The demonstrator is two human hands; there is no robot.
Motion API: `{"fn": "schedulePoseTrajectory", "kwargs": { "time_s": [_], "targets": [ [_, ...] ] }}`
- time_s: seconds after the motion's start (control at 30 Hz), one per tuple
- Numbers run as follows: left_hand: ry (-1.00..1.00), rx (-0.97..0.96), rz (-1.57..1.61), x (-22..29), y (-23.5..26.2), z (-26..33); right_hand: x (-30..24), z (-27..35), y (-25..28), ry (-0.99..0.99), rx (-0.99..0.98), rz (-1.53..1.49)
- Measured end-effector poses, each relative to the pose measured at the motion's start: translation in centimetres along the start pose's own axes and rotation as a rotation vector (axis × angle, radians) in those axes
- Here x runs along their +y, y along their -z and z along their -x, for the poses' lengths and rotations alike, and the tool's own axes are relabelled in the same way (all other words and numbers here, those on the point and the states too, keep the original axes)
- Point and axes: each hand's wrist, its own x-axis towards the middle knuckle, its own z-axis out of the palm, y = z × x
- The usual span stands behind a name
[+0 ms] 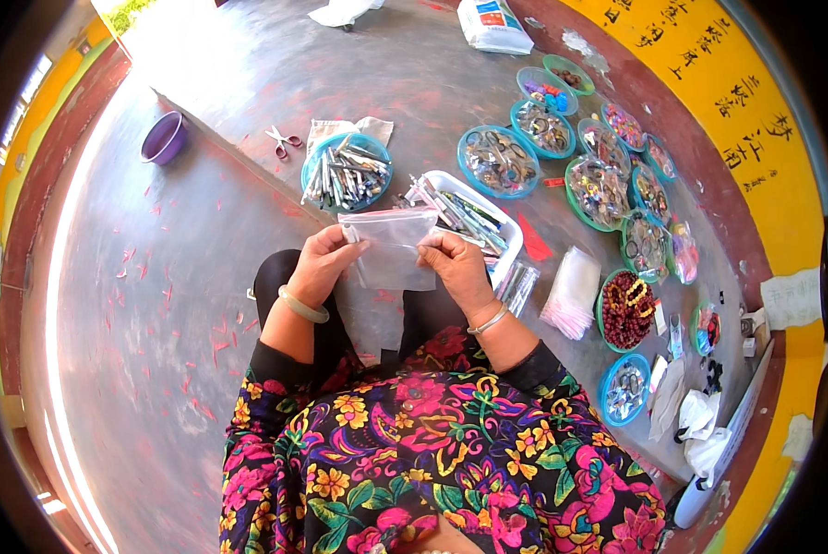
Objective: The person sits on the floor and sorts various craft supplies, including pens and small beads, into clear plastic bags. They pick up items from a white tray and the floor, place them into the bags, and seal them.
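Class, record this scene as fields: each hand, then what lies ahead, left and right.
Left hand: pinches the left side of a clear plastic bag
Right hand: pinches the bag's right side
Ahead: round blue basket and white tray, both holding pen-like sticks
Left: purple bowl; scissors
Right: dark red beads; translucent plastic bundle

The bag (391,257) is glossy plastic, the purple basin (164,140) smooth plastic, the floor (119,351) shiny.

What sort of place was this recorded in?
Probably an informal workspace in a hall or covered porch: round containers of small items stand on a hard, scrap-strewn floor beside a yellow painted wall.
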Motion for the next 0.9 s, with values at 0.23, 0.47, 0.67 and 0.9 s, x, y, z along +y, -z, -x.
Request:
{"fn": "schedulePoseTrajectory", "kwargs": {
  "time_s": [0.23, 0.47, 0.67, 0.9],
  "targets": [
    [0.029, 0.099, 0.219, -0.6, -1.1, -0.2, -0.1, -0.8, 2.5, 0.106, -0.014, 0.234],
    [-0.014, 0.135, 0.172, -1.5, 0.1, -1.1, 9.2, -5.2, 18.3, -0.016, 0.502, 0.653],
    [0.052, 0.106, 0.104, -0.5, -0.6, -1.2, 12.3, -6.4, 21.2, -0.108, 0.412, 1.313],
    [0.069, 0.087, 0.11, -0.6, -0.5, -1.7, 12.6, -8.7, 18.8, -0.248, 0.354, 1.474]
  ]
}}
